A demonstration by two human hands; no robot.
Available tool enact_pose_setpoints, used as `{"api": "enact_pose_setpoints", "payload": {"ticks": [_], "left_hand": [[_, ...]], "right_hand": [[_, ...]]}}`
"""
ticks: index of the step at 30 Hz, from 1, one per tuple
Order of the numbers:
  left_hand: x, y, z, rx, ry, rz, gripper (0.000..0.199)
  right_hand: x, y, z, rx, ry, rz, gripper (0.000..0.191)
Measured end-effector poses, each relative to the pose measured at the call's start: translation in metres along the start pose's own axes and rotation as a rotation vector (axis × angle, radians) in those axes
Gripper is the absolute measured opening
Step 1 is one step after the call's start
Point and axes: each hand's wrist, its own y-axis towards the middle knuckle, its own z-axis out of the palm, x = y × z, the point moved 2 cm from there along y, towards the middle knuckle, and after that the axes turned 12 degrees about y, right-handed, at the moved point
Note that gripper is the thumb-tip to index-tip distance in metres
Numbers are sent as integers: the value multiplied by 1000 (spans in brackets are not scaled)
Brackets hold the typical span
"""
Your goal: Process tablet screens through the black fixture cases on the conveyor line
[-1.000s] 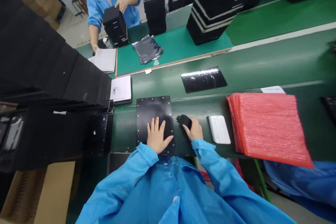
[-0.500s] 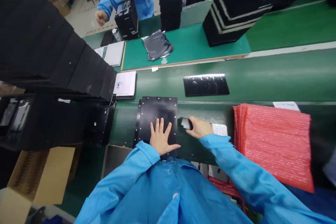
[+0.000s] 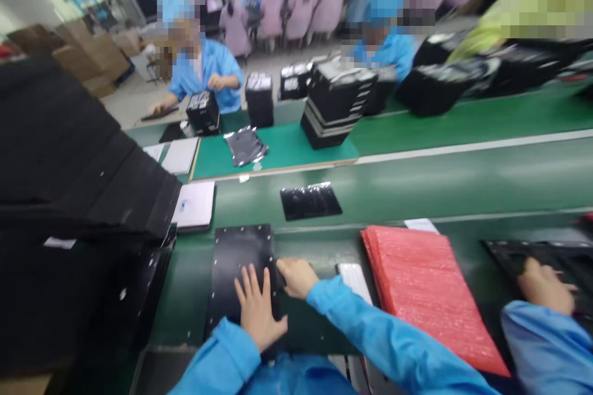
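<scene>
A flat black panel [image 3: 231,265] with small pale dots along its edges lies on the green bench in front of me. My left hand [image 3: 260,313] rests on its lower right part, fingers spread. At the panel's right edge is my right hand [image 3: 297,278], fingers closed on a small black block, mostly hidden now, whose grey face showed earlier. Whether the block touches the panel I cannot tell, as the view is blurred. A white flat piece [image 3: 354,281] lies to the right of that hand.
Red bubble-wrap sheets [image 3: 421,284] are stacked at right, and beyond them a co-worker's hand [image 3: 546,287] is on a black frame [image 3: 504,250]. A glossy black plate [image 3: 310,202] lies ahead. Tall black stacks [image 3: 69,166] stand at left. Co-workers are across the bench.
My view has tilted up and turned right, bringing more people into sight. My right hand has moved left to the panel's edge with the block. My left hand stays on the panel.
</scene>
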Motion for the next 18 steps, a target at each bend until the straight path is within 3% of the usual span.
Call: {"api": "enact_pose_setpoints", "payload": {"ticks": [3,5,7,10,12,14,16,18], "left_hand": [[2,-1,-6,-28,-171,-135,92],[22,-4,-18,-73,-374,-120,95],[59,-9,-33,-129,-652,-127,94],[125,-12,-44,-134,-1069,-254,83],[156,-9,-38,-115,-1246,-351,77],[172,-5,-26,-123,-1325,-413,75],[174,-1,-11,-124,-1334,-438,73],[169,2,2,-106,-1305,-420,71]], "right_hand": [[-18,9,11,-145,-14,-33,36],[-34,13,21,-271,35,58,41],[-45,9,36,-406,94,132,51],[-41,-7,60,-569,127,112,65],[-24,-17,76,-549,140,31,69],[-2,-22,89,-416,176,-9,73],[18,-22,98,-290,269,50,78],[33,-19,98,-298,506,136,82]]}}
